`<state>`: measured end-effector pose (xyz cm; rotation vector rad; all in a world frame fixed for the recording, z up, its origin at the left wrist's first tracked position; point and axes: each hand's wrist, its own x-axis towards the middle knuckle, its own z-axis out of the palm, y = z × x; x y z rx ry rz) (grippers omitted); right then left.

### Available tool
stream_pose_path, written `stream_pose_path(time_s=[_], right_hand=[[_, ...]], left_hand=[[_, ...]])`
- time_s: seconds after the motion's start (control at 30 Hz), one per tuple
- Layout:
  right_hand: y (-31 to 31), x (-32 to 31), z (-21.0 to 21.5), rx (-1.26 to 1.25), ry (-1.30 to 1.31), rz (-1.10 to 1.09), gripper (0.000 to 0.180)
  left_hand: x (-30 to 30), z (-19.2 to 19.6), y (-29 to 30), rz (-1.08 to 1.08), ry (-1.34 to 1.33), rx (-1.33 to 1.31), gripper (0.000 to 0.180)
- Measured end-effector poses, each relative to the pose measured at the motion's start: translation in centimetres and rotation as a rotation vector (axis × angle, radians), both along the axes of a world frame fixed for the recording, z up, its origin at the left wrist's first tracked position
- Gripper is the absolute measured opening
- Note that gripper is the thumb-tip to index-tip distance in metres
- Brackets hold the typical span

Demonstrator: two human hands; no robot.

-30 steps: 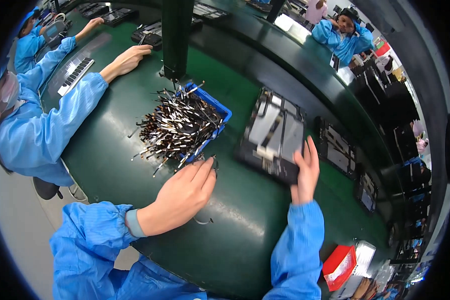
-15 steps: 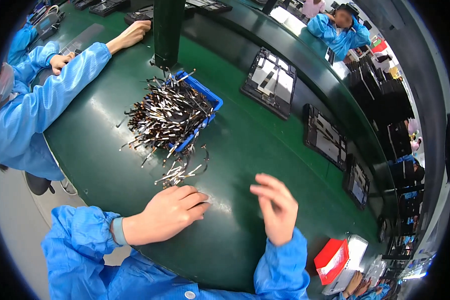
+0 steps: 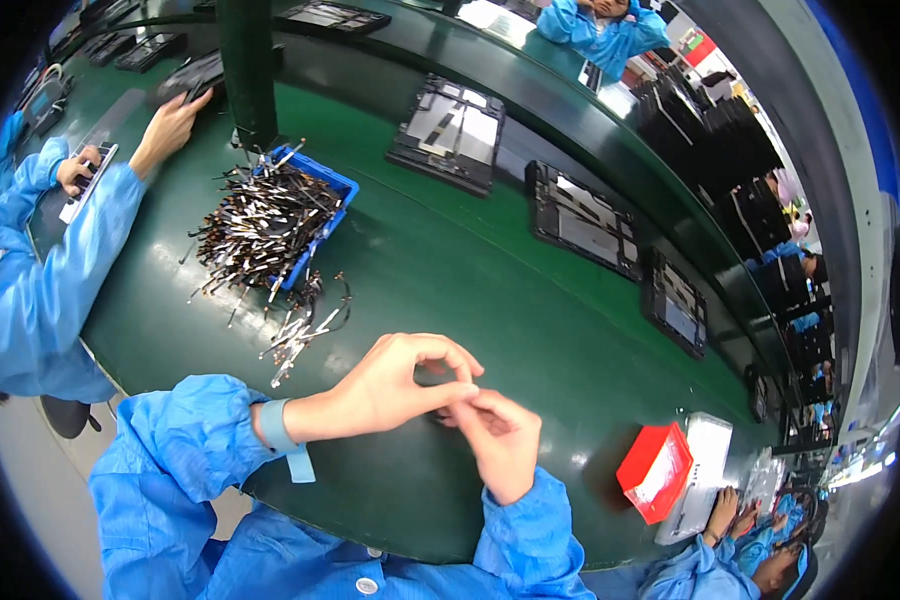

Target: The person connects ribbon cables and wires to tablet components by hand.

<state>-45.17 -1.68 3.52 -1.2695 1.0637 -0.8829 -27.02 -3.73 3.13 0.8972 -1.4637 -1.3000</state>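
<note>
My left hand (image 3: 390, 388) and my right hand (image 3: 505, 442) meet at their fingertips above the green table (image 3: 400, 480). Both are closed in a pinch, thumbs against fingers. A small dark bit shows beside the right fingers, too small to name; the fingers hide the rest. Beyond my left hand, a heap of thin dark flex cables (image 3: 260, 225) with whitish and coppery ends spills over a blue plastic bin (image 3: 338, 183). A few loose cables (image 3: 295, 335) lie on the table nearest my left hand. A light-blue strap (image 3: 275, 427) circles my left wrist.
Opened black tablet-like devices (image 3: 450, 130) stand in a row along the far side. A green post (image 3: 247, 75) rises behind the bin. At right are a red tray (image 3: 655, 470) and a white box (image 3: 705, 450). Co-workers in blue sleeves (image 3: 55, 270) sit left and right.
My hands have come together from apart, fingertips now touching. The view has shifted, so the bin and devices appear further left. The left co-worker's far hand now touches a dark device.
</note>
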Motion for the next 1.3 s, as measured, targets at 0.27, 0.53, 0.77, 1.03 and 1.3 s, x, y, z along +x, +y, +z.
stream_pose_path(time_s=[0.27,0.53,0.77,1.03,1.3], right_hand=[[-2.4,-4.4,1.5,0.043,0.108,-0.090,0.005],[-0.6,-1.7,0.6,-0.400,0.478,-0.214,0.022],[1.8,-1.7,1.0,-0.647,0.590,-0.220,0.025],[1.7,-2.9,0.9,-0.252,0.173,-0.290,0.019],[2.2,-2.1,1.0,-0.719,0.618,-0.056,0.020]], left_hand=[[0.0,-1.0,0.1,-0.377,-0.182,0.197,0.028],[-1.2,-3.4,1.5,-0.521,0.079,0.427,0.035],[-1.5,-3.0,1.8,-0.416,0.127,0.358,0.036],[-1.7,-2.6,1.6,-0.397,0.100,0.312,0.030],[-1.5,-2.8,1.9,-0.364,0.054,0.238,0.024]])
